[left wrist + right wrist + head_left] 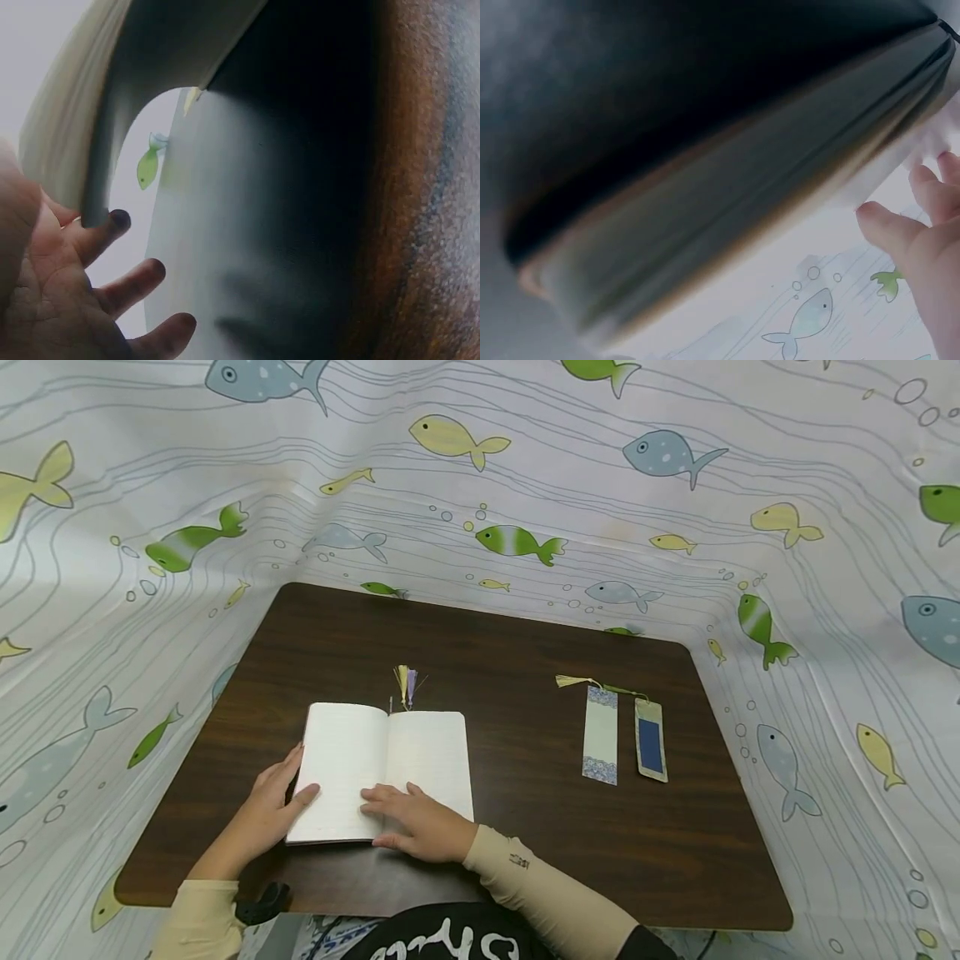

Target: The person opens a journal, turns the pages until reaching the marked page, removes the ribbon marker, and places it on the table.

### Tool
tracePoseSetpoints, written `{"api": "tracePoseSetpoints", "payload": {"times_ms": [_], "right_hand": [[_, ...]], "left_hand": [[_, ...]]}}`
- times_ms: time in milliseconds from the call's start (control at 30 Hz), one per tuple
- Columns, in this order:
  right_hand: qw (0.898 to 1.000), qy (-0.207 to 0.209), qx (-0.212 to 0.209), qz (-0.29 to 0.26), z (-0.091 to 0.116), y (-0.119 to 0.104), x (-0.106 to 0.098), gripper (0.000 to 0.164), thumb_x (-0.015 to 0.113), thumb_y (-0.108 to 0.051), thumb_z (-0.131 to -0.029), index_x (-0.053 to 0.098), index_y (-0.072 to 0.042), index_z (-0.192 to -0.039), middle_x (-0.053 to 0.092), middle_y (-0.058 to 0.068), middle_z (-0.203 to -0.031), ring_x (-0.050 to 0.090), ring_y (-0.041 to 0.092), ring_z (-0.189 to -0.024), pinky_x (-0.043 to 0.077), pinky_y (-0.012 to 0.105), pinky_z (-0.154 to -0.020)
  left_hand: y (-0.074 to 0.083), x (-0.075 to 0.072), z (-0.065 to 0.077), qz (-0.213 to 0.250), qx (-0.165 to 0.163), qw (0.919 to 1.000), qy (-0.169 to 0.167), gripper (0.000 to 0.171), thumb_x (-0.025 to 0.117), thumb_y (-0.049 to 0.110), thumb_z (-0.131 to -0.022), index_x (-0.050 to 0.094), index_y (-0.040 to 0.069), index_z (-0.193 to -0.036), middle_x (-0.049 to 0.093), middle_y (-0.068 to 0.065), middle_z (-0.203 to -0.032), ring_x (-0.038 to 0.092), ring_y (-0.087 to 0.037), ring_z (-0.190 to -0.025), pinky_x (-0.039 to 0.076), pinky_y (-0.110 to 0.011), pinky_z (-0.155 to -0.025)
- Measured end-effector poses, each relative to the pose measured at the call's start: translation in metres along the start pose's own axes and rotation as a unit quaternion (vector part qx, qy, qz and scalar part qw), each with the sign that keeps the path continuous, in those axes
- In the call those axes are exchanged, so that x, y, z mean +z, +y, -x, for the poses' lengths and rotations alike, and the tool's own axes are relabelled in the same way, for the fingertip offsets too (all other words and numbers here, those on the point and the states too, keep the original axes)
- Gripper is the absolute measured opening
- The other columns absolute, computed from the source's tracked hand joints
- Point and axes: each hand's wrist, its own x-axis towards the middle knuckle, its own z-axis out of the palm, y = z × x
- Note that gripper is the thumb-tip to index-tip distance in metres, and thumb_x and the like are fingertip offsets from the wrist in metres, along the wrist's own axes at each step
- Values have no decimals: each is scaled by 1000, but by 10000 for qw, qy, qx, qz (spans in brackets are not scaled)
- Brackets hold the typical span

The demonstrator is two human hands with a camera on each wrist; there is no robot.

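An open notebook [341, 760] with blank white pages lies near the front of the dark wooden table. My left hand [262, 814] holds its left edge, thumb on the page; in the left wrist view the fingers of that hand [67, 292] reach past the edge, below the pages [64, 120]. Resting flat across the lower middle of the spread is my right hand [423, 827], its fingers extended near the fold. The right wrist view shows the notebook's thick page edge [727, 202] beside the right fingers [889, 232]. Yellow and purple tassels [407, 683] stick out above the fold.
To the right lie two tasselled bookmarks: a pale one with blue patterned ends [601, 731] and one with a dark blue panel [651, 745]. Fish-print cloth [525, 493] surrounds the table [525, 893]. A dark object [262, 903] is by the front edge.
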Motion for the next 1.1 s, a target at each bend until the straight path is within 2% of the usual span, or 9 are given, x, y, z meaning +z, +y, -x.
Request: {"api": "tracePoseSetpoints", "payload": {"times_ms": [100,267,367,500,667,767,967,1100], "right_hand": [[9997,5,37,225,-1,-2,0,51,49,-40,-100,42,-19,-146,32,-8,-156,21,6,-145,25,47,-116],[9952,-75,265,937,3,3,-1,55,54,-36,-99,39,-18,-148,31,-3,-157,26,17,-145,30,47,-113],[9868,-170,635,1480,9,11,-1,62,57,-36,-97,35,-15,-150,29,3,-158,26,23,-145,32,48,-112],[9729,-266,1242,1931,18,26,-3,71,59,-43,-94,32,-12,-152,25,5,-159,23,23,-147,32,50,-112],[9601,-386,1944,1975,33,44,-13,84,65,-50,-88,28,-11,-153,19,4,-161,19,20,-148,33,54,-110],[9553,-452,2194,1931,41,51,-21,93,68,-52,-82,26,-11,-154,17,4,-161,18,20,-148,32,57,-109],[9593,-566,2336,1483,51,56,-30,107,75,-51,-73,20,-10,-155,12,5,-162,17,27,-148,26,67,-107],[9597,-517,2337,1471,53,55,-32,110,76,-53,-70,20,-10,-155,13,5,-162,19,33,-147,24,72,-104]], "left_hand": [[0,1,-1,-294,-208,9993,-101,88,53,46,-97,1,4,-155,12,-28,-158,13,-54,-137,20,-75,-99],[-1,2,-1,-453,-323,9983,-148,93,57,47,-95,-1,5,-155,14,-30,-156,13,-54,-136,21,-75,-99],[-1,2,-1,-445,-358,9983,-151,94,58,47,-94,-1,5,-155,15,-31,-156,13,-54,-136,21,-75,-99],[0,2,-1,-426,-410,9980,-202,96,58,48,-94,-3,7,-155,16,-32,-154,13,-54,-136,21,-75,-99],[0,1,-1,-377,-325,9986,-201,96,59,47,-94,-3,7,-155,17,-33,-154,13,-55,-136,21,-74,-99],[0,1,-1,-356,-348,9986,-163,97,60,47,-93,-3,7,-155,17,-33,-154,13,-55,-135,21,-75,-99],[-1,3,-1,-402,-465,9979,-217,99,59,49,-93,-6,8,-155,16,-34,-153,13,-55,-135,21,-75,-99],[-2,3,-2,-443,-375,9979,-272,98,57,50,-93,-8,11,-155,12,-32,-155,12,-55,-136,21,-74,-99]]}}
